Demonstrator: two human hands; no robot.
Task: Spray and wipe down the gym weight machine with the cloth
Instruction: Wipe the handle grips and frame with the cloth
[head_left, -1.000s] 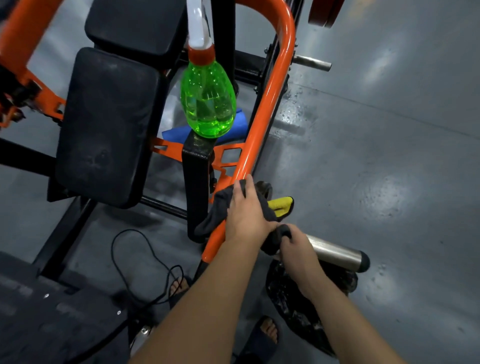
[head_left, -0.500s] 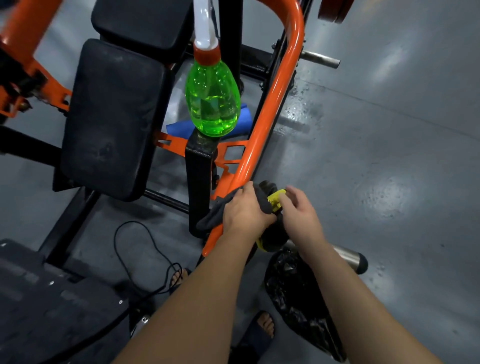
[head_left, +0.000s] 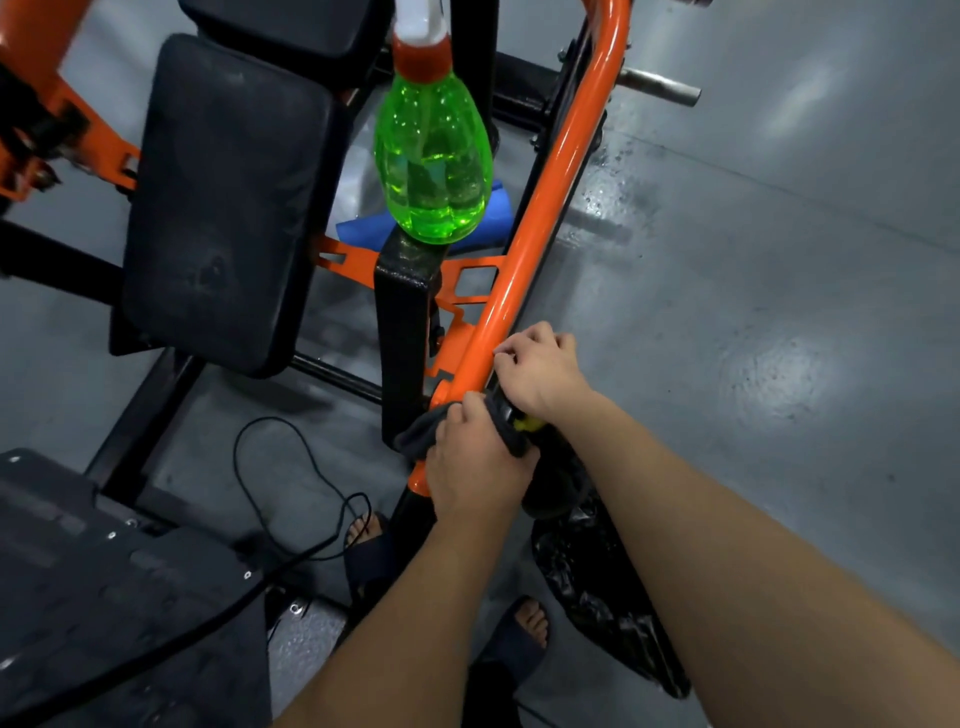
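Note:
The weight machine has an orange tubular arm and a black padded seat. A dark grey cloth with a yellow patch is wrapped around the lower end of the orange arm. My left hand presses the cloth onto the tube. My right hand is closed on the upper edge of the cloth, just above the left hand, against the tube. A green spray bottle with an orange collar hangs upright over the black post.
A blue cloth lies on the floor behind the bottle. A black cable loops on the grey floor. My sandalled feet stand below, beside a crumpled black plastic bag. A steel peg sticks out at top right.
My right hand left the steel handle, rose to the cloth and now grips it against the orange tube. My left hand stayed on the cloth. The view shifted closer.

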